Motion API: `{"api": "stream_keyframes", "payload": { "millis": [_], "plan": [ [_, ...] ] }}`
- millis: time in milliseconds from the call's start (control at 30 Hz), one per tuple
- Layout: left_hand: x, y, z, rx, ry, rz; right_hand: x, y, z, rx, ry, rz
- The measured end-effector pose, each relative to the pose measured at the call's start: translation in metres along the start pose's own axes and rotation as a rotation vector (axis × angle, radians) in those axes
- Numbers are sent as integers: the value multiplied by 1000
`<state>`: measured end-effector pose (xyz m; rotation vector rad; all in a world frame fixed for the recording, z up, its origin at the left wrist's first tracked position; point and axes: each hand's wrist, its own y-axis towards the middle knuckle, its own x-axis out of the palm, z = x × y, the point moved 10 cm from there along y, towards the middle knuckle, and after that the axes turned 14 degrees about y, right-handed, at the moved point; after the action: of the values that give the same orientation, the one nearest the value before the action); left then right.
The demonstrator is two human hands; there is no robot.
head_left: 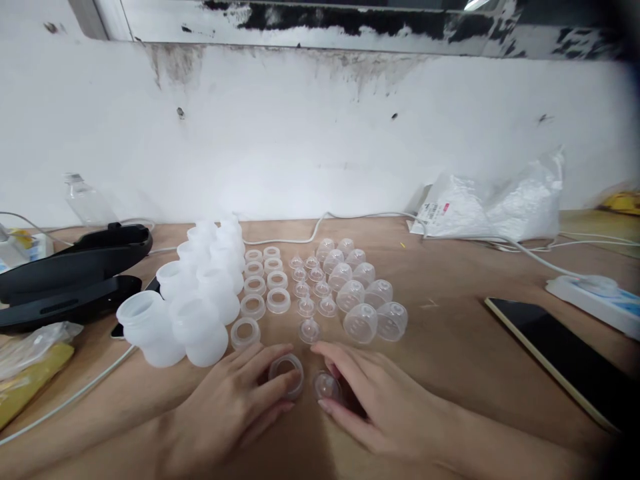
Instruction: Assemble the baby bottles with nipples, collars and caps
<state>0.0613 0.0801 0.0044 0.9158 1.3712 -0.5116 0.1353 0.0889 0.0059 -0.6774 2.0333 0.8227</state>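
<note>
My left hand (pixel 240 400) has its fingers around a translucent bottle collar ring (pixel 300 371) near the front of the table. Close beside it, my right hand (pixel 373 400) pinches a clear bottle teat (pixel 326 385) between thumb and fingers. Ahead of the hands, several more collar rings (pixel 245 332) lie in two columns. To their right are two columns of clear teats (pixel 309 330), then two columns of clear dome caps (pixel 360 323). Frosted white baby bottles (pixel 200 333) stand in two rows on the left, open at the top.
A black phone (pixel 555 363) lies at the right, with a white power strip (pixel 595 297) behind it. White plastic bags (pixel 495 207) lean on the wall. Black cases (pixel 75 267), a clear bottle (pixel 87 200) and a yellow packet (pixel 35 373) sit left. A white cable (pixel 280 240) crosses the back.
</note>
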Motion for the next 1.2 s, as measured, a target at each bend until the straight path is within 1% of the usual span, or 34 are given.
{"api": "stream_keyframes", "payload": {
  "millis": [33, 100, 167, 233, 300, 400, 467, 500, 567, 633, 667, 733, 833, 967, 1067, 1200],
  "plan": [
    [1, -1, -1, -2, -32, 3, 1, 0, 5, 70, 38, -30],
    [2, -3, -5, -35, -100, 15, 3, 0, 9, 145, 57, -84],
    [1, -6, -14, -103, -173, 49, 5, -1, 8, 144, 51, -118],
    [1, -9, -23, -193, -262, 71, 5, -2, 4, 85, 66, -105],
    [3, -10, -31, -286, -430, 85, 0, -2, 0, 1, 102, -31],
    [9, -5, -35, -395, -780, 130, -19, -4, -4, -127, 212, 182],
    [15, 3, -31, -402, -961, 138, -28, -4, -4, -172, 316, 305],
    [18, 8, -28, -389, -1032, 123, -31, -5, -2, -171, 373, 361],
    [24, 15, -23, -370, -1169, 93, -34, -5, 7, -131, 493, 464],
    [31, 16, -24, -402, -1303, 82, -35, -7, 19, -49, 621, 553],
    [33, 16, -26, -428, -1361, 83, -34, -7, 26, 2, 677, 579],
    [36, 15, -28, -470, -1453, 82, -31, -8, 36, 93, 745, 592],
    [38, 13, -32, -516, -1505, 72, -29, -8, 47, 193, 779, 590],
    [38, 9, -42, -603, -1477, 116, -30, -8, 56, 290, 888, 620],
    [40, 9, -45, -643, -1479, 124, -28, -7, 58, 341, 954, 612],
    [41, 9, -47, -661, -1467, 112, -23, -5, 57, 365, 954, 565]
  ]
}}
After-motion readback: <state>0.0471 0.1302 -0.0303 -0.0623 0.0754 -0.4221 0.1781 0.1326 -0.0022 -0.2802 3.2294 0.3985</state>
